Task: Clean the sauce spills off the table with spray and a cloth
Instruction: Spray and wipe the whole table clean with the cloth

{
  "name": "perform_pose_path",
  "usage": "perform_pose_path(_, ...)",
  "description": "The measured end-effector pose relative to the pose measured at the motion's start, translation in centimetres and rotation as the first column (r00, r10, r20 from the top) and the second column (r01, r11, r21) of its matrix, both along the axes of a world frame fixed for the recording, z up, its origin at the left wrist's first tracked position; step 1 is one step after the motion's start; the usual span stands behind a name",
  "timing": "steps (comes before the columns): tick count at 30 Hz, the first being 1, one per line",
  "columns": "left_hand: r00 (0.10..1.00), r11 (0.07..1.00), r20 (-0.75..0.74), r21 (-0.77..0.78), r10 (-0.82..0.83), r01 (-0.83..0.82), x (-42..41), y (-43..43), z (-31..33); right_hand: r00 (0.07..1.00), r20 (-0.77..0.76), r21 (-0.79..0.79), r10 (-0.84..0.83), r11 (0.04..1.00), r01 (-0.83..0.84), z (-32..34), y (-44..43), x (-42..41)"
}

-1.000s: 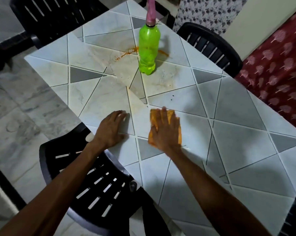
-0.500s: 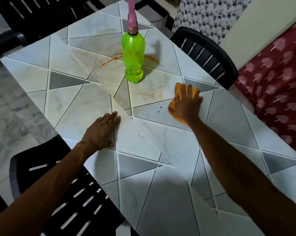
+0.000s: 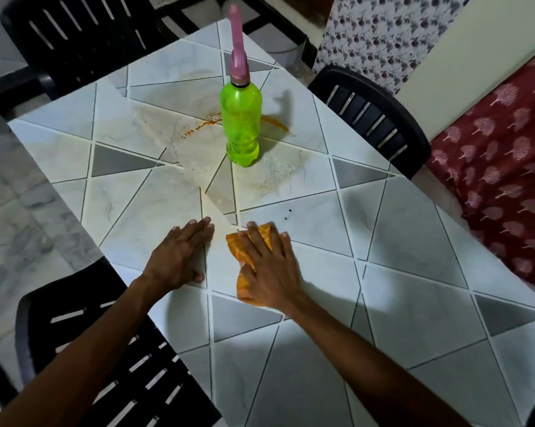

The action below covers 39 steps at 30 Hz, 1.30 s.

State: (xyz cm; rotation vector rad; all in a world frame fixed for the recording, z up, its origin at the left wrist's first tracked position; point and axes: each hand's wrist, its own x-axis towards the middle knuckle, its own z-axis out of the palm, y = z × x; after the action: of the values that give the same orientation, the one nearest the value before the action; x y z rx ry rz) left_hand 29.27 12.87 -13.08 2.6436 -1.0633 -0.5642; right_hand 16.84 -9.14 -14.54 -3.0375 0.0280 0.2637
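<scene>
Centrally, spray bottle [image 3: 241, 124] upright, nozzle-up.

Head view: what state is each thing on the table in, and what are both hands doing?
spray bottle, upright, pink nozzle on, no hand on it.
sauce spill, unwiped orange streak on both sides of the bottle.
cloth, bunched, pressed to the table.
right hand, fingers spread, pressing the cloth.
left hand, flat on the table, holding nothing.

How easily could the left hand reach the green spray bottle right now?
Probably yes: the left hand lies flat, holding nothing, and only stained tabletop separates it from the green spray bottle.
</scene>
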Motion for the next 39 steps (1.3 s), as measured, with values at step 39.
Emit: perform_pose_path(39, 0.997, 0.997, 0.034, -0.03, -0.076, 0.077, 2.4, 15.2, 0.0, 0.997, -0.04, 0.04, 0.068, 0.997, -0.066, 0.4, 19.4, -5.2)
